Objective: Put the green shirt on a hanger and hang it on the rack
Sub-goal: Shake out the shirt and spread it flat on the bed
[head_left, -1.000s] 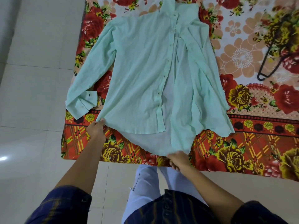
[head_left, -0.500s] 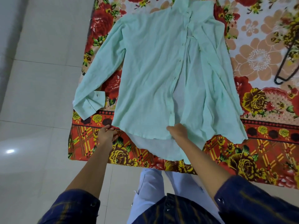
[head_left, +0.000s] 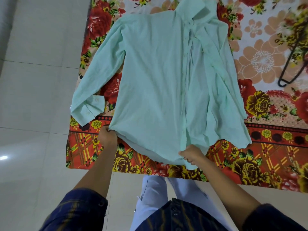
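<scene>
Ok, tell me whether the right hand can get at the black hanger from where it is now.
Probably yes, once it lets go. The right hand grips the green shirt hem; the black hanger lies uncovered on the floral sheet to its right, nothing between them.

bare bedspread (head_left: 260, 60) between shirt (head_left: 158, 72), hanger (head_left: 290, 70)

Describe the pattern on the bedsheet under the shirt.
Floral: red, yellow and peach flowers, on the bedsheet, seen from the head view.

A bed with a floral sheet (head_left: 260, 157) stands on a pale tiled floor (head_left: 36, 80). The green shirt (head_left: 158, 77) lies spread near its left edge. A black hanger (head_left: 290, 72) lies toward the right edge.
</scene>
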